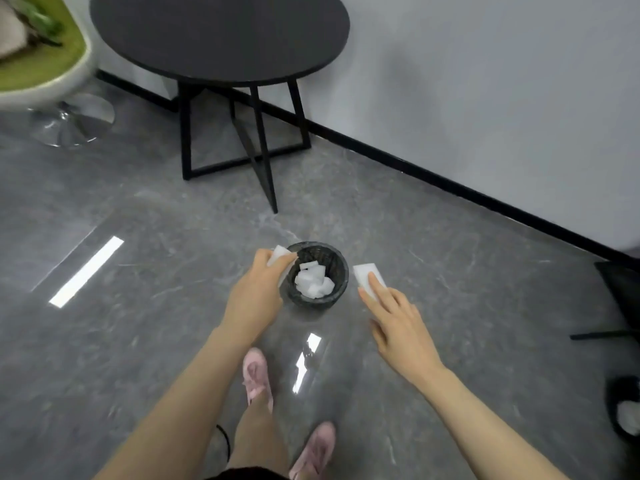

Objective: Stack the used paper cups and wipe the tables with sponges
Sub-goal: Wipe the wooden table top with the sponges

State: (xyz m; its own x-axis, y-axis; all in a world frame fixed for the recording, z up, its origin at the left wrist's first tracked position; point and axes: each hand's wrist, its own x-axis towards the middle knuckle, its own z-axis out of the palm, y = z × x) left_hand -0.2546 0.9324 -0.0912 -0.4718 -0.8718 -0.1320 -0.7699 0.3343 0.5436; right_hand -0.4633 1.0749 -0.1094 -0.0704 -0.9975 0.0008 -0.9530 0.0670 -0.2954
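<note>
Left hand (254, 296): fingers curled round a white sponge (280, 255), held at the left rim of the bin, above the floor.
Right hand (398, 323): fingers fairly straight over a second white sponge (370, 277), thumb under it as far as I can tell; held just right of the bin, not touching it.
Bin (341, 268): small dark woven basket standing on the grey floor (138, 341), between the two hands.
Bin contents (313, 282): several white sponge-like blocks piled loosely inside.
Round table (218, 36): black top on black angled legs, near the wall, well beyond the bin; nothing visible on the part in view.
Chair (41, 64): white shell with green cushion on a chrome disc base, far left corner of the view.
Feet (258, 379): pink shoes on the floor, just behind the bin.
Floor glare (86, 271): bright strip reflections left of the bin and near the feet.
Right edge: dark furniture leg and a dark round object, partly cut off, unclear.
</note>
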